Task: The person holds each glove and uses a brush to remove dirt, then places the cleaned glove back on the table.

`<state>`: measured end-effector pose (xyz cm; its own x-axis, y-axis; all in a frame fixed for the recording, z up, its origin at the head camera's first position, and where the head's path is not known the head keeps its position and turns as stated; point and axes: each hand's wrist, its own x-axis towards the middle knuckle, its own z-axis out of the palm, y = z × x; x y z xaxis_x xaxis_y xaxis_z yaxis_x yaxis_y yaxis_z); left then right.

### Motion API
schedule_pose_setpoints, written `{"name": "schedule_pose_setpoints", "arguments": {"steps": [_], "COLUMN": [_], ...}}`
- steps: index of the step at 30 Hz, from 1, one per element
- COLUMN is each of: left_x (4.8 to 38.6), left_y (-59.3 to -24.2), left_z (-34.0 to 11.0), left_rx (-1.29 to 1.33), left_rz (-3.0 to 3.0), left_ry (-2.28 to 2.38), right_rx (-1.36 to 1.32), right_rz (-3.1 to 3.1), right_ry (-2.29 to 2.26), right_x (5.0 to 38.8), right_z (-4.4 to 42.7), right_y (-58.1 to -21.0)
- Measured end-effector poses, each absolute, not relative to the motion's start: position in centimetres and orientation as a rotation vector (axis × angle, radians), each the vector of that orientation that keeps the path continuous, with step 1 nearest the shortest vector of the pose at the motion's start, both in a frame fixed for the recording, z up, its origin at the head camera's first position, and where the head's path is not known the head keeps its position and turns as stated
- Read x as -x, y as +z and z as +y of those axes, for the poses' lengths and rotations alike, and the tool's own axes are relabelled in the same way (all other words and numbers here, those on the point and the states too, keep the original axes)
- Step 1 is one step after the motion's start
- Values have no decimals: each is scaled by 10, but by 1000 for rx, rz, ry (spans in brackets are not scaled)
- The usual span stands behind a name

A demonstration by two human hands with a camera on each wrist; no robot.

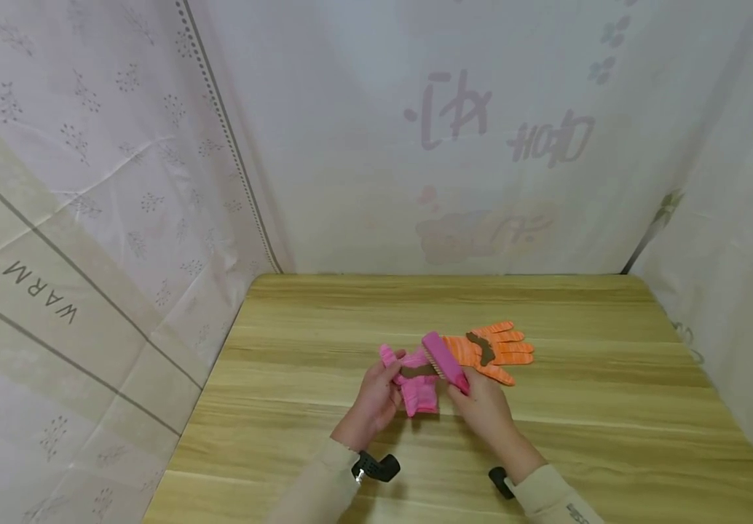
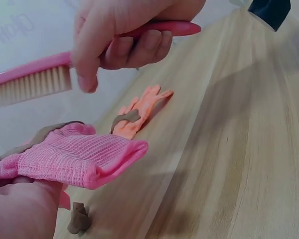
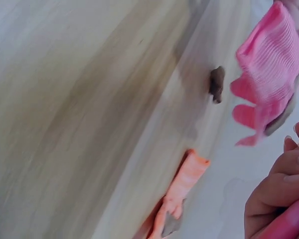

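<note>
my left hand (image 1: 376,397) pinches the pink glove (image 1: 419,397) above the table (image 1: 271,407); my right hand (image 1: 486,409) grips the brush (image 1: 443,359), bristles (image 2: 32,87) over the brown patch (image 1: 418,371) — apart from it. i judge short, light strokes on taut cloth best. the orange glove (image 1: 458,351) lies close on the right, possibly crowding the stroke — a brown lump (image 2: 79,219) sits on the table below.

Here's my left hand (image 1: 379,397), left of my right, thumb (image 1: 395,369) laid over the top, pinching. And my right hand (image 1: 486,409), a little apart, fingers (image 2: 151,42) curled in a grip, knuckles bent! Both forearms slant in from the near side, left forearm (image 1: 319,480) angling right, right forearm (image 1: 550,491) angling left, my hands at their far ends.
</note>
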<state>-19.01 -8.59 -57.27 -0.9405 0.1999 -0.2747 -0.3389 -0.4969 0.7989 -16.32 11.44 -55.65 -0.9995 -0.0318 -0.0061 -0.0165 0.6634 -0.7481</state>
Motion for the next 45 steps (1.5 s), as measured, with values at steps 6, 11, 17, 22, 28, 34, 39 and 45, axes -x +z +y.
{"name": "schedule_pose_setpoints", "arguments": {"steps": [6,11,17,22,28,34,39,45], "left_x": [188,186,185,184,183,183,184,184], "left_y": [-569,-568,-567,-566,-565,-564,-562,-562], "left_z": [-85,-84,-86,-87,-89,-88,-86,-82], "left_rx": [145,118,110,138,72,47,112,100], "left_rz": [1269,1183,1098,1053,971,1005,1070,1121], "left_ry": [2483,2504,2508,2508,2498,2467,2434,2374], "right_rx": [114,123,115,101,112,122,98,98], "right_rz": [2829,2804,2817,2820,2826,2825,2764,2696], "right_ry": [-1287,-1306,-1290,-1274,-1267,-1267,-1312,-1374], "right_x": [161,159,159,158,158,159,158,159], "right_z": [103,98,97,99,100,100,96,88], "right_y": [-552,-554,-560,-562,-562,-561,-556,-550]}}
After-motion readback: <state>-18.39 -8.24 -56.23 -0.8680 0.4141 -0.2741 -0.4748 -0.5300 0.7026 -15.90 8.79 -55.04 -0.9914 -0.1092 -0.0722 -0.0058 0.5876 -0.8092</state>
